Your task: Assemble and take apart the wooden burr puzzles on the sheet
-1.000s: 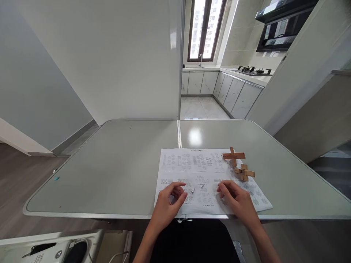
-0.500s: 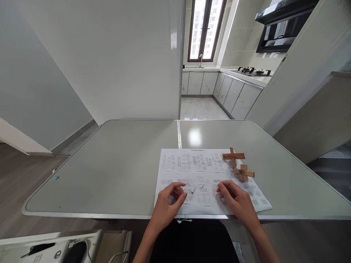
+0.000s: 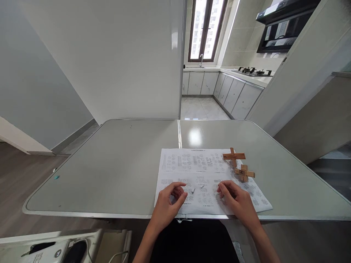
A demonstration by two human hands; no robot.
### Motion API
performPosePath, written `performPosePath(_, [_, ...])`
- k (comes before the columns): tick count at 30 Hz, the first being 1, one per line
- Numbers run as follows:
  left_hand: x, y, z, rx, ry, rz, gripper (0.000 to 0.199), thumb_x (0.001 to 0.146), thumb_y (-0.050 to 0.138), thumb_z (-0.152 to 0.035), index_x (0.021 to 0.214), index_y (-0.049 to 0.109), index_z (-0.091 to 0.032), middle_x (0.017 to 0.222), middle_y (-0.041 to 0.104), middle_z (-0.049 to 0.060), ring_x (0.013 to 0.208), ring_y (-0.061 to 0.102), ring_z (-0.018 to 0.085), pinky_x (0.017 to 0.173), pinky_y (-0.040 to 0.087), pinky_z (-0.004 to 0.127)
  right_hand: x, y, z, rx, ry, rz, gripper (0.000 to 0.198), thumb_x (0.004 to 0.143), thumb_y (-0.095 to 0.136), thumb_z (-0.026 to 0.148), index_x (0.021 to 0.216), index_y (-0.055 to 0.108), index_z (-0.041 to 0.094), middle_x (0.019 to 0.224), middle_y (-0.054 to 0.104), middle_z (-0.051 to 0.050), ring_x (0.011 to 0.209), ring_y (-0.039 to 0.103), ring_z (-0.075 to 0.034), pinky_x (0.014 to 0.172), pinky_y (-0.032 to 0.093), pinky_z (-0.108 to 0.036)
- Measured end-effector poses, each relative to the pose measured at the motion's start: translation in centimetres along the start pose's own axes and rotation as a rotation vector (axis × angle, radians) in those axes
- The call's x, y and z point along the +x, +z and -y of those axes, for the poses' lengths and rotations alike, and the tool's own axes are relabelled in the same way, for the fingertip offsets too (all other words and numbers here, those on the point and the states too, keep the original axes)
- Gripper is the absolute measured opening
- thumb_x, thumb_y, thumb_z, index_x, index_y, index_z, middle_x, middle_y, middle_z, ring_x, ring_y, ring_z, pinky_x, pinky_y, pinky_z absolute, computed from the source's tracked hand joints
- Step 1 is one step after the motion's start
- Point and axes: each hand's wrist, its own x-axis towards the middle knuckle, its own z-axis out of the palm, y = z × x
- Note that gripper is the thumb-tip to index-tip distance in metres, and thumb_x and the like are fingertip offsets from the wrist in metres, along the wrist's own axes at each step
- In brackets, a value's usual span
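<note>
A large printed sheet (image 3: 211, 171) with rows of small diagrams and two pen ticks lies on the table in front of me. My left hand (image 3: 171, 199) rests over its lower left part, thumb and index finger apart, holding nothing. Over the lower right part is my right hand (image 3: 236, 199), its fingers curled in and the thumb tip against the index finger; nothing shows in it. Beyond the right hand, a cross-shaped wooden block piece (image 3: 244, 172) marked with a letter sits at the sheet's right edge. Behind that lies a thinner, darker wooden cross (image 3: 234, 156).
The grey table (image 3: 109, 168) has a pale rim and a seam across it. A small teal bit (image 3: 56, 177) lies near its left edge. Below left stands a white tray-like unit (image 3: 52, 248) with cables and a black object. A kitchen counter (image 3: 238, 78) shows behind.
</note>
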Motion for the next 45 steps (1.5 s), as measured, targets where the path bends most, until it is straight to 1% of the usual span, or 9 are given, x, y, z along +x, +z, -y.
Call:
performPosePath(15, [-0.1, 0.1, 0.3, -0.004, 0.0, 0.01, 0.027, 0.099, 0.062, -0.044, 0.12, 0.069, -0.027, 0.092, 0.071, 0.001, 0.086, 0.065, 0.019, 0.081, 0.053, 0.03, 0.0, 0.1, -0.2, -0.003, 0.015, 0.001, 0.046, 0.097, 0.054, 0.065, 0.088, 0.069, 0.023, 0.079, 0.075, -0.005, 0.067, 0.068, -0.021, 0.066, 0.055, -0.03])
performPosePath(21, [-0.2, 0.1, 0.4, -0.015, 0.001, 0.009, 0.028, 0.099, 0.062, -0.043, 0.12, 0.069, -0.027, 0.093, 0.071, 0.001, 0.086, 0.065, 0.018, 0.082, 0.053, 0.03, 0.2, -0.1, -0.3, 0.086, 0.063, 0.05, 0.043, 0.095, 0.061, 0.063, 0.089, 0.07, 0.022, 0.08, 0.072, -0.004, 0.07, 0.066, -0.019, 0.068, 0.054, -0.028])
performPosePath(24, [-0.3, 0.0, 0.3, -0.01, -0.004, 0.007, 0.028, 0.099, 0.062, -0.044, 0.119, 0.069, -0.027, 0.093, 0.07, 0.001, 0.087, 0.064, 0.018, 0.081, 0.053, 0.03, 1.0, -0.3, -0.1, 0.33, 0.168, 0.075, 0.037, 0.092, 0.07, 0.058, 0.09, 0.07, 0.021, 0.081, 0.069, -0.002, 0.069, 0.061, -0.015, 0.06, 0.05, -0.024])
performPosePath(29, [-0.3, -0.1, 0.2, -0.011, -0.016, 0.01, 0.027, 0.099, 0.062, -0.044, 0.118, 0.069, -0.027, 0.093, 0.071, 0.0, 0.088, 0.065, 0.018, 0.081, 0.052, 0.029, 4.1, -1.3, 1.0, 1.12, 0.435, 0.052, 0.03, 0.09, 0.079, 0.046, 0.107, 0.071, 0.022, 0.086, 0.067, 0.0, 0.062, 0.057, -0.009, 0.051, 0.053, -0.017])
performPosePath(32, [-0.2, -0.1, 0.2, -0.014, -0.017, 0.011, 0.027, 0.099, 0.062, -0.044, 0.119, 0.068, -0.027, 0.093, 0.071, 0.0, 0.088, 0.065, 0.018, 0.083, 0.052, 0.03, 6.3, -2.2, 1.7, 1.501, 0.479, 0.096, 0.022, 0.105, 0.058, 0.041, 0.118, 0.067, 0.025, 0.092, 0.069, -0.001, 0.055, 0.054, -0.007, 0.044, 0.052, -0.014])
performPosePath(34, [-0.2, -0.1, 0.2, -0.011, -0.015, 0.01, 0.028, 0.099, 0.062, -0.045, 0.119, 0.068, -0.026, 0.093, 0.071, 0.001, 0.087, 0.065, 0.019, 0.082, 0.052, 0.031, 7.5, -2.6, 2.0, 1.682, 0.503, 0.083, 0.029, 0.112, 0.041, 0.041, 0.123, 0.063, 0.025, 0.094, 0.07, -0.002, 0.053, 0.055, -0.006, 0.042, 0.052, -0.014])
performPosePath(36, [-0.2, -0.1, 0.3, -0.008, -0.012, 0.011, 0.028, 0.099, 0.062, -0.044, 0.118, 0.069, -0.026, 0.092, 0.071, 0.001, 0.087, 0.065, 0.019, 0.081, 0.052, 0.031, 8.5, -2.7, 2.0, 1.784, 0.522, 0.065, 0.034, 0.114, 0.032, 0.041, 0.126, 0.059, 0.024, 0.093, 0.07, -0.002, 0.051, 0.056, -0.006, 0.042, 0.052, -0.015])
performPosePath(39, [-0.2, -0.1, 0.4, -0.009, -0.005, 0.008, 0.027, 0.099, 0.062, -0.044, 0.118, 0.069, -0.026, 0.091, 0.071, 0.001, 0.087, 0.065, 0.019, 0.082, 0.052, 0.031, 9.6, -2.6, 1.6, 1.83, 0.537, 0.06, 0.035, 0.115, 0.026, 0.038, 0.123, 0.056, 0.023, 0.089, 0.069, -0.001, 0.048, 0.055, -0.007, 0.041, 0.052, -0.017])
performPosePath(45, [-0.2, 0.0, 0.4, -0.004, -0.002, 0.003, 0.027, 0.098, 0.062, -0.043, 0.118, 0.069, -0.026, 0.091, 0.071, 0.001, 0.087, 0.066, 0.019, 0.081, 0.053, 0.03, 10.9, -2.2, 0.6, 1.793, 0.514, 0.041, 0.028, 0.115, 0.028, 0.027, 0.102, 0.052, 0.024, 0.078, 0.063, 0.003, 0.045, 0.051, -0.006, 0.041, 0.048, -0.016])
